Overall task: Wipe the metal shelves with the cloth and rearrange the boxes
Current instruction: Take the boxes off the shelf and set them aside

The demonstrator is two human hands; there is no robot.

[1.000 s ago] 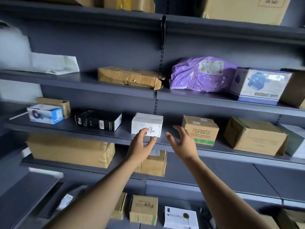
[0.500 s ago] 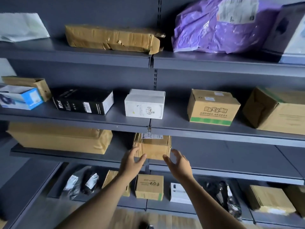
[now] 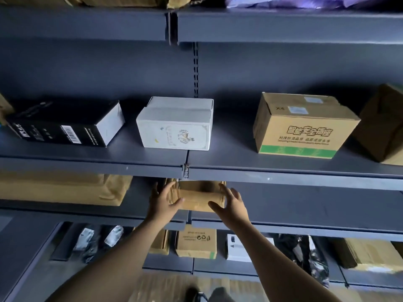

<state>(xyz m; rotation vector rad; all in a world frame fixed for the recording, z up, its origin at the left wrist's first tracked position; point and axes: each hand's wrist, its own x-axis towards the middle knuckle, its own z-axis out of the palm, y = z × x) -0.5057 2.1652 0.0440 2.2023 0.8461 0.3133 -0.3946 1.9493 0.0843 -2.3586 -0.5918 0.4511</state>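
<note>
A small brown cardboard box point(image 3: 199, 198) stands on the lower grey metal shelf point(image 3: 305, 216), partly hidden under the edge of the shelf above. My left hand point(image 3: 163, 202) lies against its left side with the thumb across the front. My right hand point(image 3: 234, 204) is spread at its right side, fingers fairly straight. On the middle shelf point(image 3: 283, 172) stand a black box point(image 3: 61, 125), a white box point(image 3: 174, 131) and a brown printed box with a green stripe point(image 3: 301, 131). No cloth is in view.
A large tan parcel point(image 3: 65, 188) lies left of my hands on the same shelf. A brown carton point(image 3: 383, 127) stands at the far right. The bottom shelf holds a small brown box point(image 3: 196, 243), a white box point(image 3: 237, 249) and dark bags point(image 3: 301, 253).
Both hands dropped from the white box on the middle shelf to the small brown box one shelf lower and now flank it. The camera moved closer and tilted down.
</note>
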